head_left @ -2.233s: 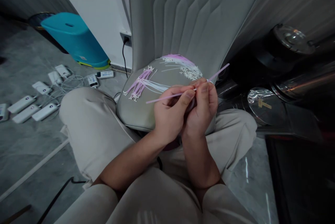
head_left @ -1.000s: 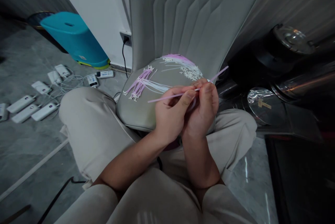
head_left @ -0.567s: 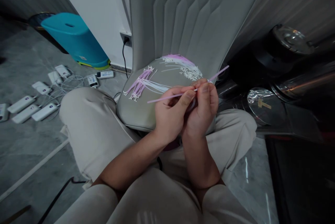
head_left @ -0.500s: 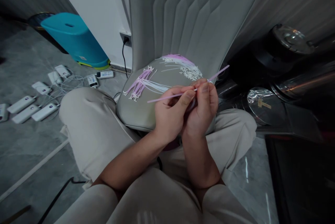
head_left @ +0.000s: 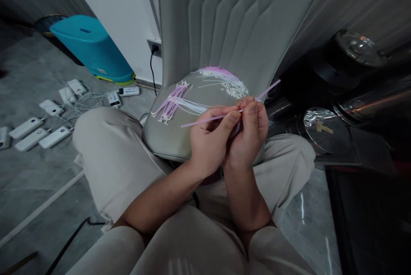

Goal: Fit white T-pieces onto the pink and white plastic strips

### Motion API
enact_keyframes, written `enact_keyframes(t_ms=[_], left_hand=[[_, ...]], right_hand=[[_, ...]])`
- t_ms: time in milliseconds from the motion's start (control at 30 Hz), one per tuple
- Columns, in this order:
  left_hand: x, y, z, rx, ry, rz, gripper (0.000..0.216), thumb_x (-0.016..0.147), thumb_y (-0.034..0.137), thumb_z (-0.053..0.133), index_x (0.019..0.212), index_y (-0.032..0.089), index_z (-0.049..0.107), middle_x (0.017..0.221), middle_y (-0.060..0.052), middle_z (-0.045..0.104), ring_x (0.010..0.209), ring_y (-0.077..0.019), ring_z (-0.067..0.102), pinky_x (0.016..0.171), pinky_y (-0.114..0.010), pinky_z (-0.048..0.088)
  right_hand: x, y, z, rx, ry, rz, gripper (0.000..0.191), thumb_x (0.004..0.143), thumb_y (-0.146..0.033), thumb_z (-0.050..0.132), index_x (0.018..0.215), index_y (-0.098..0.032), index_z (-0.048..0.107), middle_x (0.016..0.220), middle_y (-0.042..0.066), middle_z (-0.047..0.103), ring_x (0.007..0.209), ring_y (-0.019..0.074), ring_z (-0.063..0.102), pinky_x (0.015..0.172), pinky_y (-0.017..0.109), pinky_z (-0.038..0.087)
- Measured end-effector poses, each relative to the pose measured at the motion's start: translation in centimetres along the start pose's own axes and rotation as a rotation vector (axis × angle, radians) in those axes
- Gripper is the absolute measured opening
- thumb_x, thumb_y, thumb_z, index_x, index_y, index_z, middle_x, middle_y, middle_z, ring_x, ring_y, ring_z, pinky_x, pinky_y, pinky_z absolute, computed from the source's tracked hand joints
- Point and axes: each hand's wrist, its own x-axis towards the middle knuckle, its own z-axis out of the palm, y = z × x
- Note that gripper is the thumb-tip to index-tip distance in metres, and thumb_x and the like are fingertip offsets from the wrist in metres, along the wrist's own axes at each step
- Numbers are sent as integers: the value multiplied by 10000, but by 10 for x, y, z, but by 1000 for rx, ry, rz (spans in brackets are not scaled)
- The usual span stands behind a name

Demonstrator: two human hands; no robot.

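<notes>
Below, a grey channel-tufted chair (head_left: 231, 22) holds a seat cushion (head_left: 167, 142) strewn with pink and white plastic strips (head_left: 173, 106). Over the cushion, the left hand (head_left: 210, 142) and right hand (head_left: 252, 133) are pressed close together, pinching a thin pink plastic strip (head_left: 221, 116) between thumbs and fingertips. It looks light, springy and rather slippery, so a firm hold close to the pinch should limit bending. A pale curved piece (head_left: 237, 128) under the fingers is hard to make out.
</notes>
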Motion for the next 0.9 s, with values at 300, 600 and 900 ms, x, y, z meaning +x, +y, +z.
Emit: enact_keyframes(t_ms=[300, 600, 900], left_hand=[[-1, 1, 0, 20, 8, -3, 284, 705, 475, 864, 782, 220, 765, 782, 12, 749, 727, -90, 695, 689, -200, 577], [0, 2, 1, 0, 11, -6, 286, 692, 472, 873, 772, 220, 764, 774, 24, 748, 722, -74, 696, 695, -182, 577], [1, -1, -2, 0, 8, 32, 254, 718, 447, 865, 794, 227, 764, 785, 27, 756, 733, -75, 706, 695, -177, 570]], right_hand=[[0, -2, 2, 47, 14, 17, 228, 856, -320, 661, 690, -220, 541, 713, -43, 553, 652, 83, 520, 599, 233, 451], [-1, -2, 2, 32, 12, -3, 213, 871, -274, 644, 694, -219, 539, 723, -44, 551, 665, 74, 523, 615, 215, 463], [1, 0, 2, -60, 30, -29, 184, 855, -278, 634, 705, -223, 541, 694, -40, 559, 652, 87, 533, 608, 236, 487]])
